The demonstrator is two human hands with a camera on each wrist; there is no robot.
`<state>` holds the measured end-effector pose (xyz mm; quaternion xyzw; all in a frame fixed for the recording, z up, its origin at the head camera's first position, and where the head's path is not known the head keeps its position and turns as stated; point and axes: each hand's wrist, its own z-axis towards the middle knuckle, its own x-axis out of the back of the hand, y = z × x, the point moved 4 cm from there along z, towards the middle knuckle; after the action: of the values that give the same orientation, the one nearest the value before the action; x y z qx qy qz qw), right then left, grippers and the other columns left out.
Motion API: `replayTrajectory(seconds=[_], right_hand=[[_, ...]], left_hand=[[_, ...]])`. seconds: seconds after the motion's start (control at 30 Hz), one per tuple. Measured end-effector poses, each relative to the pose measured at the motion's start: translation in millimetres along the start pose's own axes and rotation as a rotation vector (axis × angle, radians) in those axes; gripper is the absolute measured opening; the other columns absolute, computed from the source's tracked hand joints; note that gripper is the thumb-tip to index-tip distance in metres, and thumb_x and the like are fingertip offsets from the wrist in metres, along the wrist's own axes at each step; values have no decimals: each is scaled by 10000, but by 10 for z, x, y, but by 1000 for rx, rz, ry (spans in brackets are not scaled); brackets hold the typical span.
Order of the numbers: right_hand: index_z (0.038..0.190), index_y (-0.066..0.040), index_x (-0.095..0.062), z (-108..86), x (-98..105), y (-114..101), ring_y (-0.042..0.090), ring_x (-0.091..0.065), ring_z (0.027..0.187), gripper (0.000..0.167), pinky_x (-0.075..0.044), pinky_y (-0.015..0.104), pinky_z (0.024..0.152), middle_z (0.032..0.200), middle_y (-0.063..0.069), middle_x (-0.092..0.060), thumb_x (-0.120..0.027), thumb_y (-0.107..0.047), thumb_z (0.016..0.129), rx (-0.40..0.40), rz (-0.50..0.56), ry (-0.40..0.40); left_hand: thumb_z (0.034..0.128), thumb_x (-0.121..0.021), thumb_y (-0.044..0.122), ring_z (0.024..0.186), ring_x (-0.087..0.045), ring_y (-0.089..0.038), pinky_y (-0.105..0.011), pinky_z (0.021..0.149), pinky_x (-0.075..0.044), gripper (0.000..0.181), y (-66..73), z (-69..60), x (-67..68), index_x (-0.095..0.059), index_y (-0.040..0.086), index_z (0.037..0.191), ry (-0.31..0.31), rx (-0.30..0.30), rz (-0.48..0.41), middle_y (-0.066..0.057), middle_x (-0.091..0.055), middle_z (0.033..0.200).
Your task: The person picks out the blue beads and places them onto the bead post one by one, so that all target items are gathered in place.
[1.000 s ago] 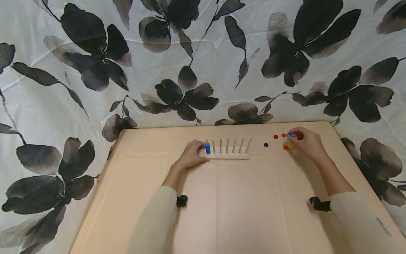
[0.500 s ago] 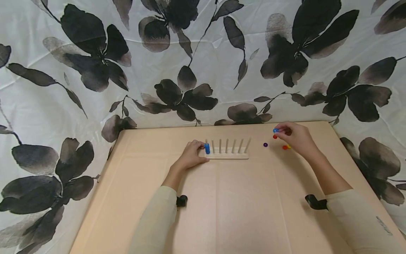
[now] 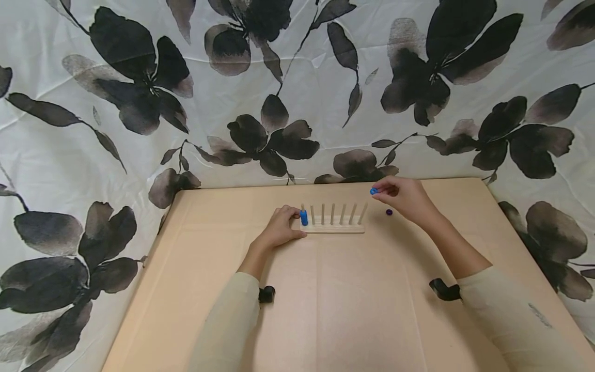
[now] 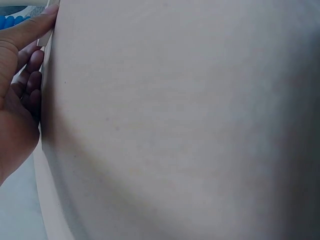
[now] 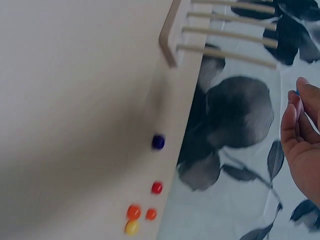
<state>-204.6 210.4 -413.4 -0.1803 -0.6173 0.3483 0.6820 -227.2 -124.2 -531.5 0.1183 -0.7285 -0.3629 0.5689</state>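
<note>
A small wooden peg rack (image 3: 334,230) with a row of upright pegs stands on the table. Blue beads (image 3: 304,217) are stacked on its leftmost peg. My left hand (image 3: 278,227) holds that left end, thumb low at the base and index finger up by the beads. In the left wrist view, the left hand (image 4: 17,75) shows only at the edge, fingers against the rack. Right of the rack, my right hand (image 3: 409,199) pinches a single blue bead (image 3: 374,191) above the table. The fingers mostly hide this bead in the right wrist view.
A dark purple bead (image 3: 389,212) lies right of the rack. Beyond it, the right wrist view shows a red bead (image 5: 157,188), two orange beads (image 5: 134,211) and a yellow bead (image 5: 132,227). Floral cloth (image 3: 353,103) rises behind the table's back edge.
My right hand has carried the blue bead up and leftward from the loose beads toward the rack. My left hand has stayed at the rack's left end.
</note>
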Motion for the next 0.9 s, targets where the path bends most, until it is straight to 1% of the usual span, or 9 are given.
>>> replayTrajectory(seconds=[0.13, 0.33, 0.47, 0.67, 0.9], right_hand=[[1078, -90, -757, 79, -115, -185, 199, -631, 808, 182, -497, 178, 677, 889, 45, -718, -793, -175, 921, 47, 2, -30], [1030, -107, -764, 201, -264, -451, 179, -607, 790, 142, -492, 201, 686, 857, 19, -699, -806, -168, 909, 128, 27, -57], [1030, -104, -768, 277, -384, -599, 175, -625, 804, 149, -523, 220, 724, 875, 23, -713, -817, -146, 895, 140, 43, -91], [1037, -83, -769, 376, -566, -742, 172, -652, 810, 152, -565, 290, 752, 896, 35, -732, -811, -123, 897, 161, 51, -127], [1030, -74, -761, 453, -757, -848, 155, -646, 805, 151, -562, 288, 752, 891, 28, -723, -812, -116, 894, 217, 39, -168]], left_hand=[[808, -896, 271, 1238, -467, -284, -429, 1133, -369, 606, 6, 1, -1, -626, 42, 1300, 6, -5, 6, -83, -588, 1236], [809, -895, 269, 1230, -469, -290, -431, 1126, -374, 605, 25, 3, 7, -628, 39, 1300, 9, -11, -7, -88, -590, 1231], [804, -900, 270, 1235, -470, -297, -433, 1126, -375, 608, 38, 4, 15, -631, 41, 1298, 11, -14, -4, -92, -593, 1229], [796, -905, 268, 1237, -477, -300, -433, 1123, -373, 604, 45, 8, 29, -636, 44, 1288, 18, -10, -1, -93, -602, 1225], [788, -907, 265, 1202, -485, -297, -429, 1095, -383, 590, 53, -3, 37, -640, 43, 1265, 24, -13, 6, -94, -604, 1195]])
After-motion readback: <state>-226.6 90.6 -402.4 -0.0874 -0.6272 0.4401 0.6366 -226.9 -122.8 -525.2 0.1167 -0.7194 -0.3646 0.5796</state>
